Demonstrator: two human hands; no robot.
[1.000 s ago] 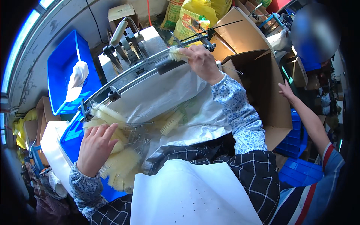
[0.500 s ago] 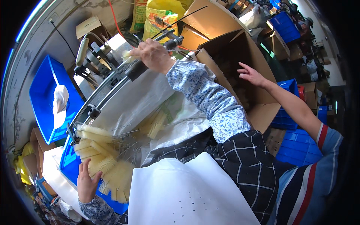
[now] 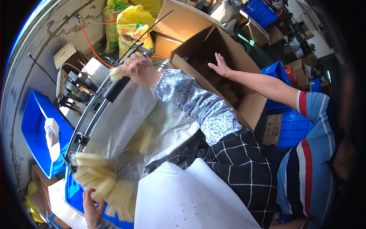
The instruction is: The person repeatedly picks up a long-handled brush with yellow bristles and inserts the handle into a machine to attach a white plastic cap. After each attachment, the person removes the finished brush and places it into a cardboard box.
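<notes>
My right hand is closed around a bottle brush beside the metal machine frame. The brush's pale bristles stick out past my fingers on the left, and a thin wire with a looped end runs out to the right. At the lower left, my left hand has its thumb and fingers curved and apart, with nothing between them. Right beside it lies a fanned pile of cream bottle brushes, their looped wire stems pointing inward. Another brush lies on the white plastic sheet.
A blue bin with a white cloth stands left. Another person's hand hovers over the big open cardboard box at right. Yellow sacks stand behind, with blue crates at far right.
The whole view has shifted, so most things appear farther left. My right hand still grips the brush by the frame. The other person's pointing hand has opened out over the box.
</notes>
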